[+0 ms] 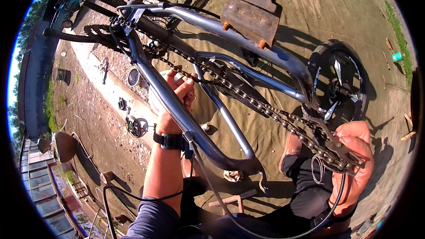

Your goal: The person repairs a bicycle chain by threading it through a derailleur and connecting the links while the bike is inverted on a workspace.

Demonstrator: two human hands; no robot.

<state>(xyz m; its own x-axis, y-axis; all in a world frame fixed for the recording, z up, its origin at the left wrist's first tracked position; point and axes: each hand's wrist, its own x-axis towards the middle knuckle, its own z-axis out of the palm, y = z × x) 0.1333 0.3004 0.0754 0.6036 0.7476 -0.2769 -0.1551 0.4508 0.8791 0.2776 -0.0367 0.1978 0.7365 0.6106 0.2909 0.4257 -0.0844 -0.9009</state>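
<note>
A dark blue-grey bicycle frame (pixel 212 25) lies across the view, held up off the ground. Its greasy chain (pixel 241 95) runs from the chainring (pixel 98 33) at upper left down to the rear derailleur (pixel 335 149) at lower right. Reaching past the near frame tube, my left hand (pixel 182 92) is closed, thumb and fingers pinching the chain's lower run; the tube hides part of this hand. My right hand (pixel 361 146) is closed around the outer side of the derailleur cage, where the chain wraps. A black cable (pixel 340 190) hangs from the derailleur.
A rusty metal bracket (pixel 252 15) juts over the frame. Beyond it, a wheel (pixel 338 82) lies on the tarp (pixel 305 0). Left of the frame are a round tin (pixel 133 77), a pedal (pixel 121 103) and a round toothed part (pixel 133 125). A grey cable (pixel 207 168) loops near my lap.
</note>
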